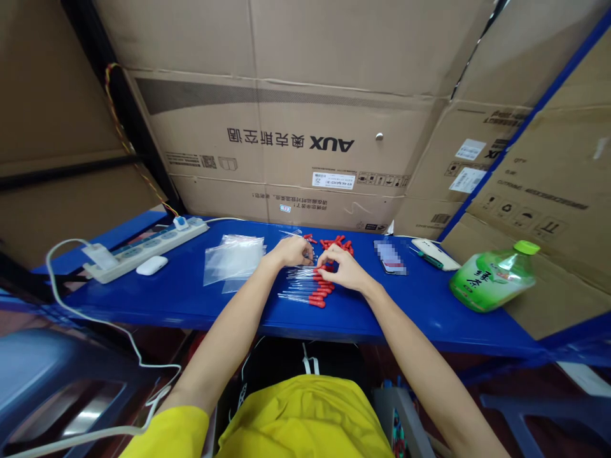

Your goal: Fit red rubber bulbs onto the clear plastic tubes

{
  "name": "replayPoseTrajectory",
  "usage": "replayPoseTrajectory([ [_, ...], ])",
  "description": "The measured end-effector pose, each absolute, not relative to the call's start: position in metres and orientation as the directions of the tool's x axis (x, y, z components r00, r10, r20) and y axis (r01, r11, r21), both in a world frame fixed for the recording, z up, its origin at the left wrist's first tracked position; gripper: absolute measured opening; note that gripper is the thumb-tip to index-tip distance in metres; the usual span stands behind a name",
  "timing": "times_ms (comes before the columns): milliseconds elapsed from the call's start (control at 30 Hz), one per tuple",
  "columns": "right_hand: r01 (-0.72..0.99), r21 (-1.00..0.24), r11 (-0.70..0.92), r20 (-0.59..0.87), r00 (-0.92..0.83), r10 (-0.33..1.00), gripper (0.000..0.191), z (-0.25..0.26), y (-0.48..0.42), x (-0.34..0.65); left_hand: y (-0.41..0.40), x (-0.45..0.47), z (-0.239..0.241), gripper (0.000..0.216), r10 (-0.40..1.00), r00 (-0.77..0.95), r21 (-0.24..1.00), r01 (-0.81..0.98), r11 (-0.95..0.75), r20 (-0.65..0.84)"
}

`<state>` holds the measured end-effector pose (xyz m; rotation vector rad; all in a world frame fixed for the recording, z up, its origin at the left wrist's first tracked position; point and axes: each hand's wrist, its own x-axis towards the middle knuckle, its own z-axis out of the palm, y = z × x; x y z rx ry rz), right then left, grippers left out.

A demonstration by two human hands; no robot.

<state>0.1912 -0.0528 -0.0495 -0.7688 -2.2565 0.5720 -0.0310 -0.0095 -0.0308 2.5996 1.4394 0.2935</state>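
Note:
My left hand point(294, 250) is closed in a pinch above the middle of the blue table, close to my right hand. Its fingertips hold something too small to make out. My right hand point(344, 267) is also pinched, its fingertips over the row of droppers, and what they grip is hidden. Clear thin droppers with red bulbs point(317, 298) lie side by side beneath and in front of both hands, bulbs to the right. Behind my right hand is a pile of red bulbs point(340, 242). Clear thin tubes point(290, 233) lie behind my left hand.
Clear plastic bags point(236, 257) lie left of my hands. Farther left are a power strip point(147, 248) and a white case point(151, 265). At right are a phone point(390, 257), a white device point(436, 253) and a green bottle point(494, 280). A cardboard wall point(286, 172) stands behind.

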Motion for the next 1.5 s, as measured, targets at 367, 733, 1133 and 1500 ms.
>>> replayPoseTrajectory([
  [367,0.433,-0.336,0.836,0.415,-0.730,0.544,0.005,-0.032,-0.073,0.188,-0.010,-0.030,-0.031,0.024,0.863,0.499,0.212,0.838,-0.503,0.075],
  [733,0.542,-0.320,0.777,0.411,-0.660,0.629,0.010,-0.041,-0.084,0.204,-0.013,-0.027,-0.025,0.020,0.841,0.499,0.288,0.790,-0.541,0.211],
  [1133,0.528,-0.551,0.646,0.409,-0.504,0.761,0.034,-0.028,-0.014,0.174,-0.017,-0.026,-0.017,0.023,0.840,0.371,0.628,0.558,-0.542,0.395],
  [1500,0.206,-0.796,0.569,0.563,-0.090,0.821,0.026,-0.045,-0.010,0.177,-0.009,-0.013,-0.026,0.039,0.831,0.181,0.782,0.281,-0.557,0.526],
])
